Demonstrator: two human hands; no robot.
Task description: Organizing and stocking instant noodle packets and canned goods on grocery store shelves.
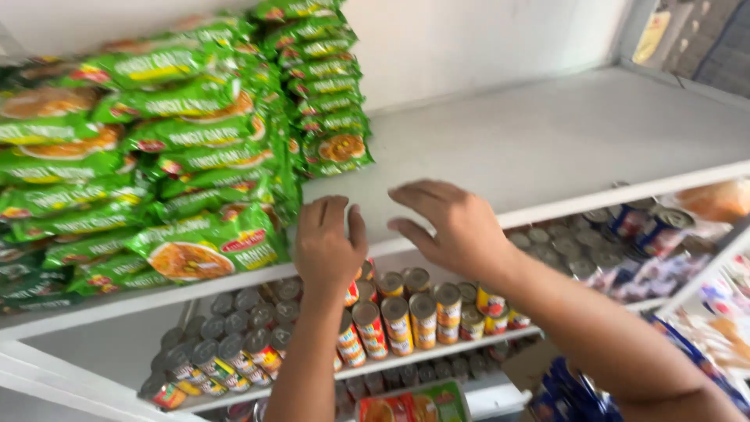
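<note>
On the top shelf (547,148), far left, glossy green noodle packets (180,156) stack high, soft crinkled plastic filling that whole end, while the white board to their right lies bare, so stocking looks partly done. Left hand (328,242) rests fingers curled at the shelf's front edge, holding nothing. Right hand (449,227) hovers open and spread, empty, just beside it. Below, round metal cans (398,316) stand in tight rows.

Glossy green plastic noodle packets (205,248), a smooth matt white shelf (547,141), shiny metal-topped tins (398,312) with paper labels.
</note>
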